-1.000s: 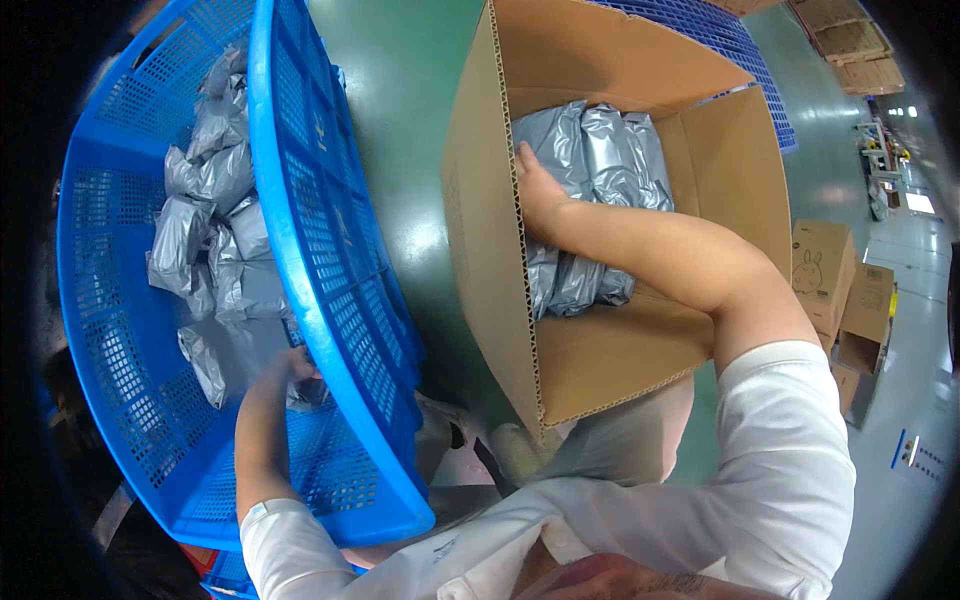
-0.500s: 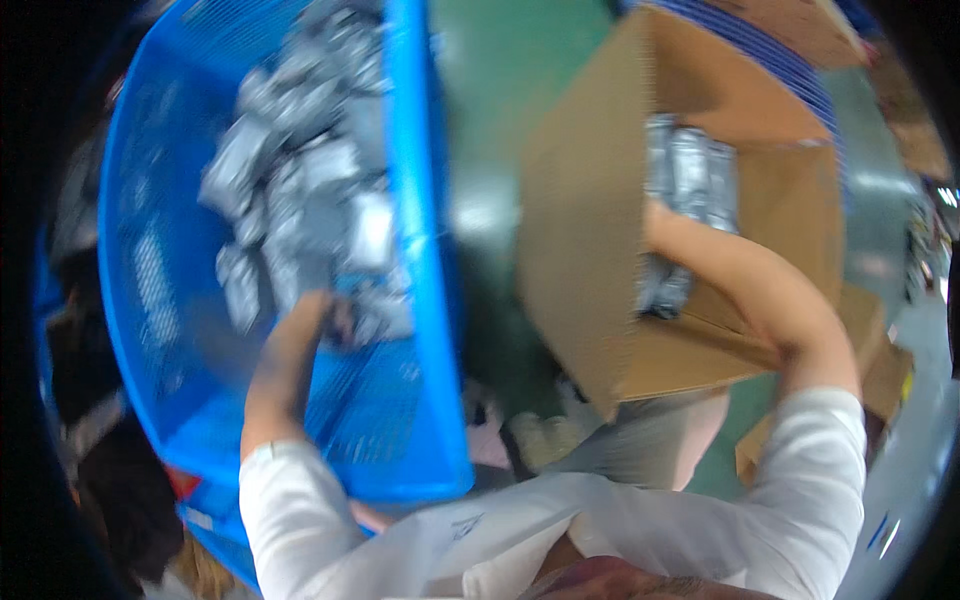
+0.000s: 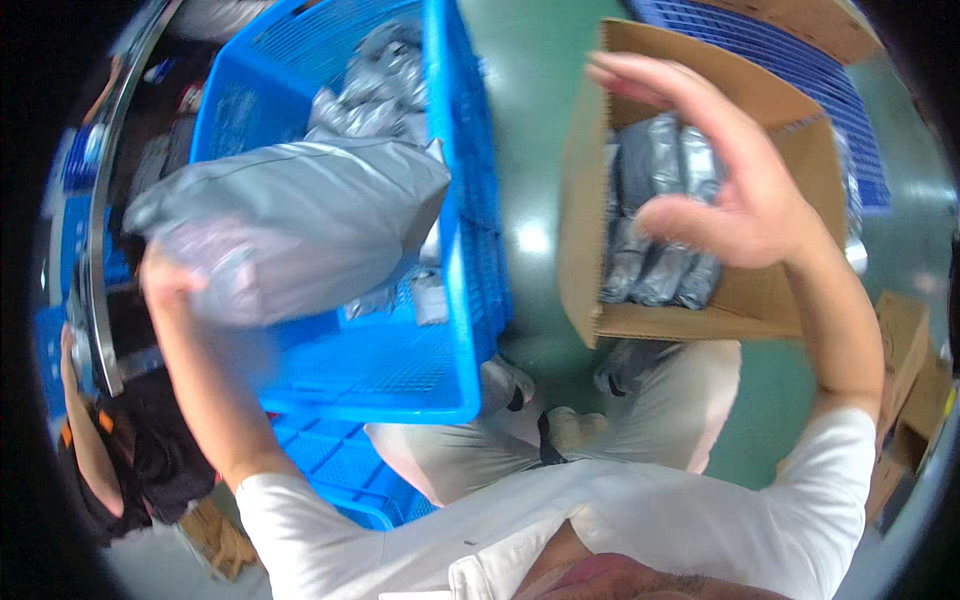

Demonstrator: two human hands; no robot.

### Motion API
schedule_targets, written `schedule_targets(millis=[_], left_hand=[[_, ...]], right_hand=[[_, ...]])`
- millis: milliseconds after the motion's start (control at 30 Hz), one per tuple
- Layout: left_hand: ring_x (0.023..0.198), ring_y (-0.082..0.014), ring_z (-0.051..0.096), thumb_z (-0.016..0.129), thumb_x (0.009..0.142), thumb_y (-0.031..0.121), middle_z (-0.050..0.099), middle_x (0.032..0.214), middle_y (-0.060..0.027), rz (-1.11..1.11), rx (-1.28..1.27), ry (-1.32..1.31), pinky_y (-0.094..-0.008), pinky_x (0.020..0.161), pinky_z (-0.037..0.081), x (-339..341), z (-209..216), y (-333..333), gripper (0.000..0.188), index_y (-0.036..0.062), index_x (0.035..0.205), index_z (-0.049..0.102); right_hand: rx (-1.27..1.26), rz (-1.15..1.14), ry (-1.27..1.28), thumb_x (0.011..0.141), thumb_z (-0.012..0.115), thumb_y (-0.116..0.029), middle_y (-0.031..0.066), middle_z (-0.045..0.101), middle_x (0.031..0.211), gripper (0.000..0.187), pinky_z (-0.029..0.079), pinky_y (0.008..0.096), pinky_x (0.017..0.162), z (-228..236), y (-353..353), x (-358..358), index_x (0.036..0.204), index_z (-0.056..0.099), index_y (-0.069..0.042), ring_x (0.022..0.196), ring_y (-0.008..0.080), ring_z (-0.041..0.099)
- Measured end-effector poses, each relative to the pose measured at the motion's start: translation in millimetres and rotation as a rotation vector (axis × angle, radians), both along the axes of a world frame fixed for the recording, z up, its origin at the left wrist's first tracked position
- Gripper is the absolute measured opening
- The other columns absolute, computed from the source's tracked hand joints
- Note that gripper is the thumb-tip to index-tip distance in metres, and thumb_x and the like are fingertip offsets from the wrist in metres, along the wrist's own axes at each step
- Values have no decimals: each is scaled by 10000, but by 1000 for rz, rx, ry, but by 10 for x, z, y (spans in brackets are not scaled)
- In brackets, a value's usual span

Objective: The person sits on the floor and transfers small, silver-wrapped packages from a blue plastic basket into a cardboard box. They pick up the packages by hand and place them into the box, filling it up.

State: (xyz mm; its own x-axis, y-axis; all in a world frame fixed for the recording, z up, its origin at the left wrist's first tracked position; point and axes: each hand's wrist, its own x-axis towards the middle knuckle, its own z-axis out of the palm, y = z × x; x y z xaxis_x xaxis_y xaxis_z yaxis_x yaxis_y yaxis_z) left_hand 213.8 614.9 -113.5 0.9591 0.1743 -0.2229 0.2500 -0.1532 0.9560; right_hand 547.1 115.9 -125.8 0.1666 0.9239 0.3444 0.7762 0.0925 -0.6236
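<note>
My left hand (image 3: pixel 172 280) grips a large grey plastic mailer bag (image 3: pixel 310 215) by its left end, holding it up over the blue plastic crate (image 3: pixel 462 300). More grey bags (image 3: pixel 375 90) lie heaped in that crate, partly hidden by the raised one. Above the open cardboard box (image 3: pixel 700 322) on the right, my right hand (image 3: pixel 715 165) is empty, thumb and fingers spread wide apart. Inside the box several silver-grey packages (image 3: pixel 655 175) lie side by side in rows.
A blue slatted pallet (image 3: pixel 840 120) lies beyond the box. Other cartons (image 3: pixel 900 350) stand at the right. Another blue crate (image 3: pixel 340 470) sits below the first. At far left, a person in dark clothes (image 3: pixel 140 450) is beside a metal rail (image 3: pixel 100 250). The floor (image 3: pixel 530 150) is green.
My left hand has come up out of the blue crate with a large grey mailer bag. My right hand has risen out of the box and opened.
</note>
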Motion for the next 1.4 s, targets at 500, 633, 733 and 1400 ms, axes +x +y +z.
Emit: schedule_targets(millis=[500, 633, 733, 1400], left_hand=[[1031, -152, 676, 573, 1014, 239, 654, 1253, -129, 454, 64, -129, -267, 868, 516, 1156, -711, -2085, 387, 2, 1320, 579], [994, -112, 641, 646, 979, 222, 682, 1141, -67, 351, 337, 6, -251, 863, 493, 1169, -1283, -1777, 357, -3, 1255, 626], [961, -146, 645, 664, 966, 232, 684, 1142, -82, 252, 468, 84, -275, 862, 501, 1136, -1416, -1717, 390, -9, 1269, 616], [1121, -329, 649, 605, 961, 437, 680, 1189, -215, -263, 676, 509, -417, 938, 502, 970, -2049, -1150, 519, -1, 1240, 630]], right_hand=[[23, -815, 615, 764, 825, -274, 179, 605, 1261, 856, 478, 361, 1007, -437, -694, -141, 1416, 378, 54, 1164, 235, 592], [-345, -846, 137, 780, 783, -482, 297, 540, 1304, 939, 461, 426, 1036, -1416, -316, 121, 1407, 372, 84, 1199, 392, 575], [-1009, -680, 90, 790, 717, -622, 323, 432, 1416, 991, 450, 453, 1053, -1882, 72, 224, 1430, 377, 54, 1258, 442, 523], [-1356, -88, -460, 860, 731, -354, 182, 679, 1120, 448, 545, 450, 865, -1621, 225, 121, 1170, 639, -43, 1041, 359, 669]])
